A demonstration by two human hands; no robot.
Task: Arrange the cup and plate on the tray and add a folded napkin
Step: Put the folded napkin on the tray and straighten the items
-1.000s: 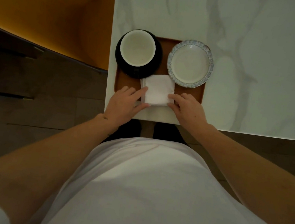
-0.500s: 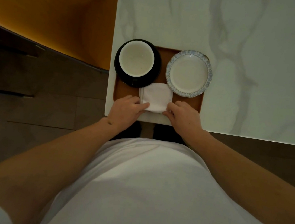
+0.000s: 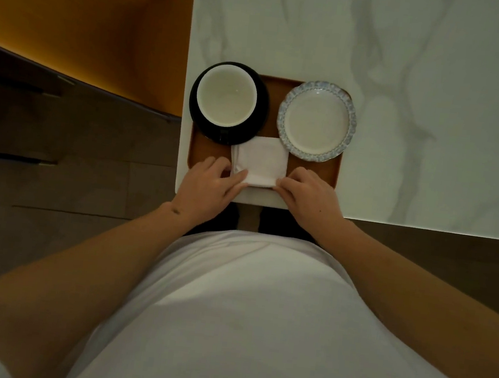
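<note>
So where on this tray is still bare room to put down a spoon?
Little: a bare strip of tray between napkin and right rim, below the plate. The marble table beyond is wide open. Around cup and both hands it is crowded.

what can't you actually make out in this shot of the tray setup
- Tray near edge, head view: covered by the left hand and right hand.
- Napkin near corners: under the fingertips, grip unclear.
- Cup handle: not discernible from above.
- Plate rim pattern: too dim and small.

A white marble table (image 3: 411, 67) — orange wall (image 3: 84, 14) at left, dark tiled floor (image 3: 64, 192) below.
</note>
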